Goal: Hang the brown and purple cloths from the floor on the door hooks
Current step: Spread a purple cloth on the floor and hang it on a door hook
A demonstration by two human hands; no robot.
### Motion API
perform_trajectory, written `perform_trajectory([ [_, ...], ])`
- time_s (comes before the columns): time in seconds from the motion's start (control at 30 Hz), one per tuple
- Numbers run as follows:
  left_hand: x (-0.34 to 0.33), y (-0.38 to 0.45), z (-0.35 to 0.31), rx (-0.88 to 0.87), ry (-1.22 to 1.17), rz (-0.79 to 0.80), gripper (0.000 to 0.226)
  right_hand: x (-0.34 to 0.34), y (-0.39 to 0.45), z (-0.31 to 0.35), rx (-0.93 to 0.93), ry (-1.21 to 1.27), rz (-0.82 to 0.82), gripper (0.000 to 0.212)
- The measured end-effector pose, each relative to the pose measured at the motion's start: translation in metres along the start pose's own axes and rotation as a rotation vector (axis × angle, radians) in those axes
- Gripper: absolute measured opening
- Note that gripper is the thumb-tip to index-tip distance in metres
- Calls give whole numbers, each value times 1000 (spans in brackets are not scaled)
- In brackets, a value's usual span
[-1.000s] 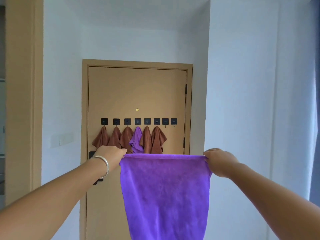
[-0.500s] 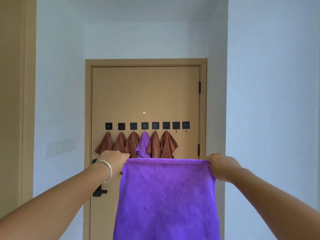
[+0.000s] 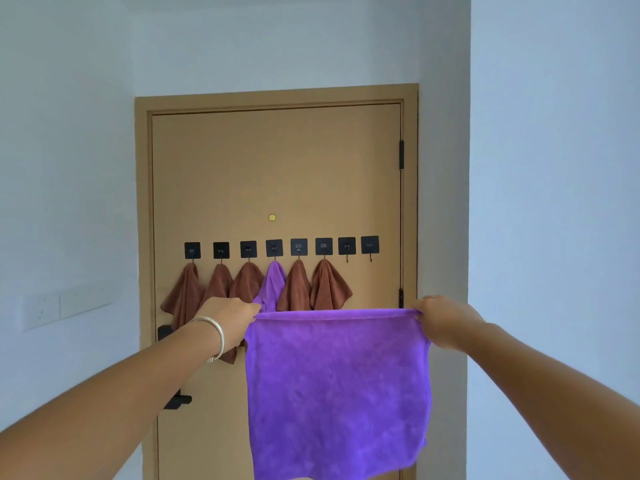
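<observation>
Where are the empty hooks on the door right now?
In the head view, the two empty hooks sit at the right end of the row, right of the last brown cloth and near the door's hinge side.

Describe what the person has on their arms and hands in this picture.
Both forearms are bare as far as the frame shows, with no sleeves in view. The left hand has a plain silver bangle round the wrist, smooth and without visible markings. The right hand and its wrist carry nothing: no watch, band or glove. No rings can be made out on either hand.
</observation>
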State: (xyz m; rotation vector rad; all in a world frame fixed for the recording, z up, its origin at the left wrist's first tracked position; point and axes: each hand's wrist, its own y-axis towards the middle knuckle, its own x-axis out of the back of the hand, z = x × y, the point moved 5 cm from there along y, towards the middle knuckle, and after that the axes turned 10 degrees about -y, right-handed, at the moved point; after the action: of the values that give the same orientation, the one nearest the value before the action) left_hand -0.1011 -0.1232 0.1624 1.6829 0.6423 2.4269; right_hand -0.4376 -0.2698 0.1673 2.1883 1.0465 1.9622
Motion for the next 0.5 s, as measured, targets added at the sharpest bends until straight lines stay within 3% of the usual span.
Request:
perform_trajectory([
  [0.23, -44, 78, 6, -26, 26, -15, 25, -43, 65, -5, -2, -42, 1, 26],
  [0.4, -70, 145, 12, -34, -29, -67, 64, -65, 123, -10, -42, -80, 11, 30],
  [0.5, -82, 187, 18, -76, -98, -140, 70, -74, 164, -13, -72, -86, 8, 30],
])
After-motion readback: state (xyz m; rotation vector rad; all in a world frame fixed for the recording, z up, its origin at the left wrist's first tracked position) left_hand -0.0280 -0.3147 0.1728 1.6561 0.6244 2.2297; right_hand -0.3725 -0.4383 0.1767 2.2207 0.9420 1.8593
